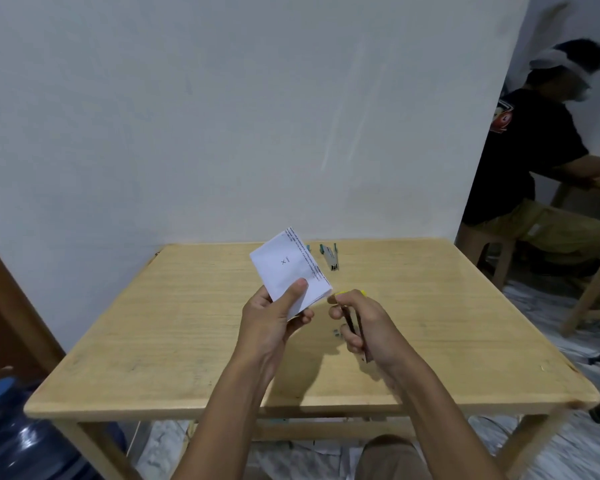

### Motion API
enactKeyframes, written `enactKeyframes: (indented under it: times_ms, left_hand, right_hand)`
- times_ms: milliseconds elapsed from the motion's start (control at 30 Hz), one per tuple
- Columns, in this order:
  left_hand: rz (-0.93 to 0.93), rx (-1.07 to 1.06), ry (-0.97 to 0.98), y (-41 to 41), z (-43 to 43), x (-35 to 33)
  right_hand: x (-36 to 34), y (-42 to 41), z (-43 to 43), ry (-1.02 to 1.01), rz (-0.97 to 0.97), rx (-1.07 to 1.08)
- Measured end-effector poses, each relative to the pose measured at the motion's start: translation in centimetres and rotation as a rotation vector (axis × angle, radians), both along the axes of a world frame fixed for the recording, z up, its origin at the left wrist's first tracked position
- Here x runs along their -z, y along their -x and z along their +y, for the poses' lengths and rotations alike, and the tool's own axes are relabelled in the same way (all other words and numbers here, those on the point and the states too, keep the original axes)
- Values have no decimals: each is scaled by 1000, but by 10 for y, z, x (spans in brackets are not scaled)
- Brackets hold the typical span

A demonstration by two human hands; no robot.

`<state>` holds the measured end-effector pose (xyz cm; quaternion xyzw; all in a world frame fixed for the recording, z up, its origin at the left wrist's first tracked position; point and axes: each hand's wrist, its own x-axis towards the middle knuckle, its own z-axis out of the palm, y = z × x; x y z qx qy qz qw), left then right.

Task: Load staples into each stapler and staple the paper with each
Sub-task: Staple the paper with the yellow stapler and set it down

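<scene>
Behind folded paper (288,268), teal stapler (330,258), water jug (21,441) left

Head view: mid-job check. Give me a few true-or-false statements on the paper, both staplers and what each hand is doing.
1. The left hand holds the folded paper up off the table. True.
2. The right hand is empty. False: it grips the yellow stapler.
3. The teal stapler lies on the table, in neither hand. True.
4. The yellow stapler's tip is at the paper's far top edge. False: it is by the paper's near right corner; whether it already bites the paper cannot be told.
</scene>
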<state>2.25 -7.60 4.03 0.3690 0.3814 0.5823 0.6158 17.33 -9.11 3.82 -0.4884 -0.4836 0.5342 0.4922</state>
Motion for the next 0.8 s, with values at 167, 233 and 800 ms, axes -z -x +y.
enactKeyframes:
  times_ms: [167,233,800]
  left_hand:
    - [21,22,5,-1,-3,2]
    - [35,32,-7,-3,-5,3]
    - [314,-102,-194,-3,-9,9]
  right_hand:
    - [4,-1,0,95,100,-173]
    - [8,-2,0,93,104,-235]
    - [22,0,2,35,356,-291]
